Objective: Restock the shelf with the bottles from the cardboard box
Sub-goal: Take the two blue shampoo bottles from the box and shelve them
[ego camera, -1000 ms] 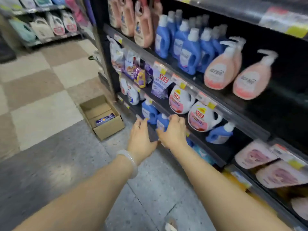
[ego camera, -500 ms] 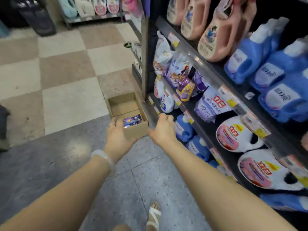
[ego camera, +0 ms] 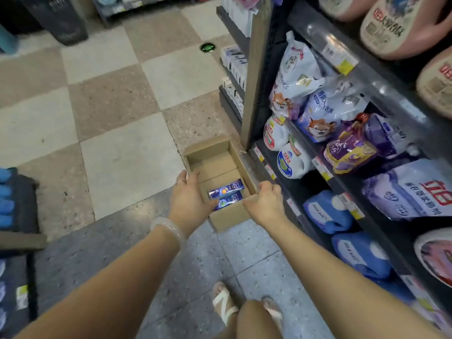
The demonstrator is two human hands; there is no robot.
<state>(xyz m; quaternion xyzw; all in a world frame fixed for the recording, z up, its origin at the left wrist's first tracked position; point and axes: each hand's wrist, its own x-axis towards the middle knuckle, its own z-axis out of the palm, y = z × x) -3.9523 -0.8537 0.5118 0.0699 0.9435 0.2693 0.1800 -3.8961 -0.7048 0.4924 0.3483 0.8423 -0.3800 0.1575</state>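
**On the aisle floor: both hands at the box**

On the grey floor beside the foot of the shelf (ego camera: 308,189) sits an open cardboard box (ego camera: 215,165), long and shallow, its far end bare brown card. In its near end lie two blue-purple bottles (ego camera: 226,194), flat on their sides and side by side, their labels facing up. They are the only things visible inside the box.

The bottles lie between the two hands. The left hand (ego camera: 189,199) is at the box's left wall, palm turned inward toward the box, fingers bent over the rim; its thumb reaches to the nearer bottle's end, though whether it touches the bottle cannot be told. A ring shows on one finger and a pale bangle (ego camera: 168,228) sits on the wrist. The right hand (ego camera: 265,203) grips the near right corner of the box, fingers curled over the rim and knuckles up. Both forearms stretch forward and down from the bottom corners of the view, the arms nearly straight.

The shelf to the right carries white and purple refill pouches (ego camera: 315,104), white jugs (ego camera: 291,162) lower down, blue bottles (ego camera: 330,212) on the bottom tier, and pink jugs (ego camera: 401,28) on top. A sandalled foot (ego camera: 223,307) stands on the floor below.
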